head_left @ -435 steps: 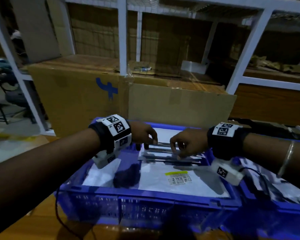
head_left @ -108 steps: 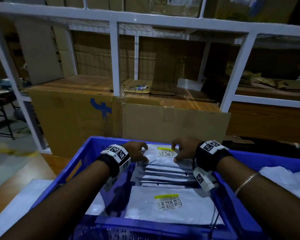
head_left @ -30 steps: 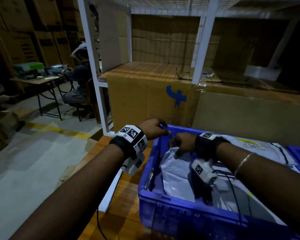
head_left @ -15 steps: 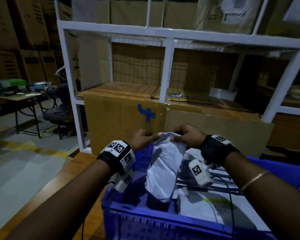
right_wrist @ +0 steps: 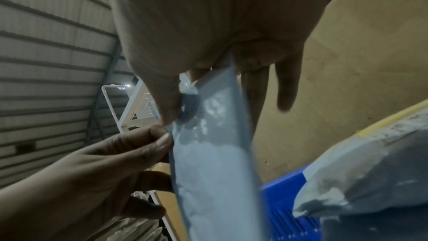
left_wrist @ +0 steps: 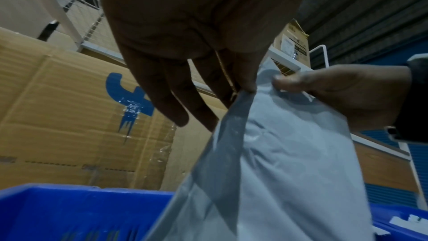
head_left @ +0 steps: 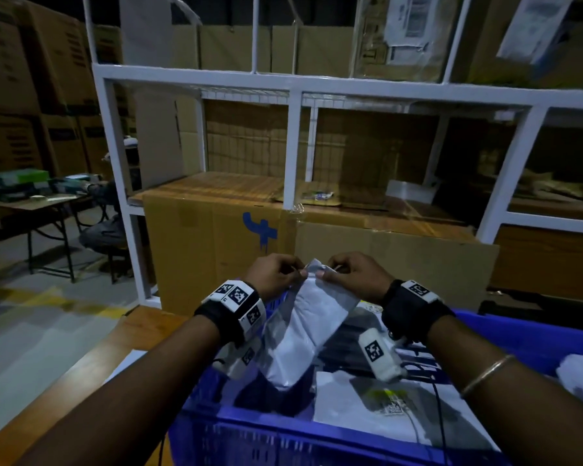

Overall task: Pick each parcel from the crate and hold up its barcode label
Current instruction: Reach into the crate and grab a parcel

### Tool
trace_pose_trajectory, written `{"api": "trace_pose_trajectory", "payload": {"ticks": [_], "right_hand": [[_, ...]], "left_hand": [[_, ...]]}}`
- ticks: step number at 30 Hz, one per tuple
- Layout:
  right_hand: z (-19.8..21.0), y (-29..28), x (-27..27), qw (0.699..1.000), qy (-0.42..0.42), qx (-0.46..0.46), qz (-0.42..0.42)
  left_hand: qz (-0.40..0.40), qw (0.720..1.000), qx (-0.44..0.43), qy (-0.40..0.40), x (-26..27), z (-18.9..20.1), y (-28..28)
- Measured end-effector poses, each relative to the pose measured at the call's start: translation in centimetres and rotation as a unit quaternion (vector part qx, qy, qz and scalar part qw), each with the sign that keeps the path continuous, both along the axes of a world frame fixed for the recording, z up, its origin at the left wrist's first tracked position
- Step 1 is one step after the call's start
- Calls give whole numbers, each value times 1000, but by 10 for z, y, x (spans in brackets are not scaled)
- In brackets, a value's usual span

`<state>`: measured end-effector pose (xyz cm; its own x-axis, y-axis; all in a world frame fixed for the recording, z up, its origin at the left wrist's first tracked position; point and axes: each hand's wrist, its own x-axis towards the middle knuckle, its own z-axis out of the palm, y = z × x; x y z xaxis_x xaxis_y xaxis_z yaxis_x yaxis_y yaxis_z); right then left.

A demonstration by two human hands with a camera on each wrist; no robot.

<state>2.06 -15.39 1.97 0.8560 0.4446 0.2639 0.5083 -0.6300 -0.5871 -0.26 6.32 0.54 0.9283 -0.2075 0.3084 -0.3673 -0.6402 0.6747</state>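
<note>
Now lifted higher, clear above blue crate (head_left: 317,435) at 6 o'clock: grey parcel (head_left: 308,331) pinched at top edge by left hand (head_left: 275,274) and right hand (head_left: 354,274); label unseen, needs turning.

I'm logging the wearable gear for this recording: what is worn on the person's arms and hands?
Both forearms are bare, with no sleeves and no gloves on the left hand or right hand. Each wrist carries a black band with white blocks printed with black-and-white square markers, and a white marked unit hangs below, trailing a thin dark cable. A thin metal bangle circles the right forearm.
</note>
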Motion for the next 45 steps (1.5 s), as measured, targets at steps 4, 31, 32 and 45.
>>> {"api": "trace_pose_trajectory", "payload": {"ticks": [4, 31, 32, 45], "right_hand": [[3, 2, -5, 999, -25, 38, 2], [-26, -53, 15, 939, 104, 325, -37], [-25, -53, 13, 934, 117, 336, -32], [-28, -61, 6, 953, 74, 292, 8]], "left_hand": [[-14, 1000, 21, -4, -4, 9, -9], [76, 978, -149, 123, -18, 6, 42], [78, 978, -150, 123, -18, 6, 41], [114, 965, -204, 119, -24, 21, 38]]}}
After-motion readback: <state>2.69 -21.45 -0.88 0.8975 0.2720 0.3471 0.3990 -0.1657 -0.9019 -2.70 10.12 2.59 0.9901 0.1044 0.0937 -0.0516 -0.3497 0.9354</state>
